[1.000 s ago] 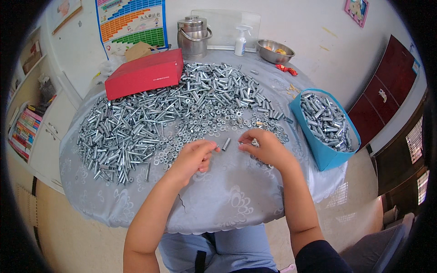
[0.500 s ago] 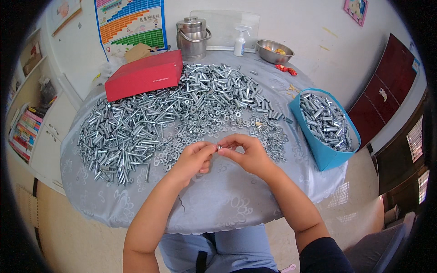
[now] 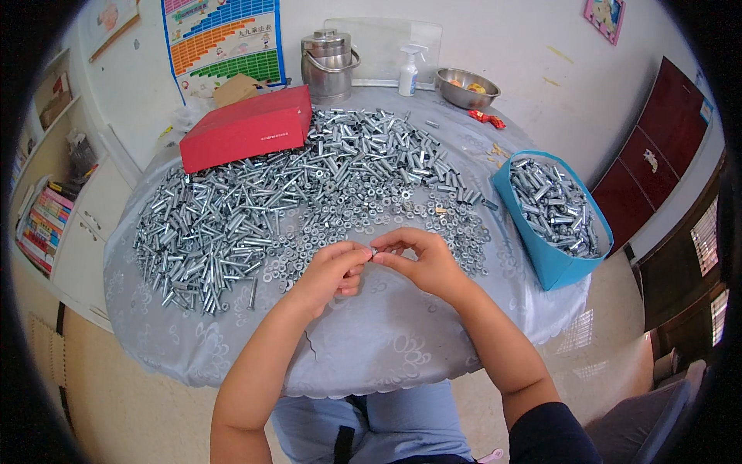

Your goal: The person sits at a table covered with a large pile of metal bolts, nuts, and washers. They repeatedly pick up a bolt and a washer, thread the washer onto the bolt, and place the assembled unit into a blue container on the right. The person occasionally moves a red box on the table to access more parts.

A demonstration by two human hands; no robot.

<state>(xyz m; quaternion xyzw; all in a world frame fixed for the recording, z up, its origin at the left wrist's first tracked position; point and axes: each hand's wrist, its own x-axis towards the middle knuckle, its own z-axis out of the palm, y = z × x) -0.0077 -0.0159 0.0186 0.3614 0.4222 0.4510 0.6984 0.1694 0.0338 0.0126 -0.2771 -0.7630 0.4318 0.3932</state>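
Over the near middle of the table, my left hand [image 3: 331,272] is closed in a pinch, its other fingers curled in. My right hand [image 3: 421,261] meets it fingertip to fingertip, also pinching. Between the fingertips a small silvery metal piece [image 3: 374,251] shows; most of it is covered, so its exact kind cannot be told. Just beyond the hands lie loose washers and nuts [image 3: 352,207]. To the left spreads a pile of long bolts [image 3: 205,240], and farther back a heap of metal sleeves [image 3: 379,147].
A blue fabric bin [image 3: 541,267] full of assembled metal fasteners stands at the right edge. A red box [image 3: 247,130] rests against the pile at the back left. Behind are a steel pot [image 3: 328,73], a spray bottle [image 3: 409,73] and a steel bowl [image 3: 464,93].
Both hands stay in almost the same place, pinching at the small metal piece, with only a slight shift of the fingertips. The piles and bin look unchanged.
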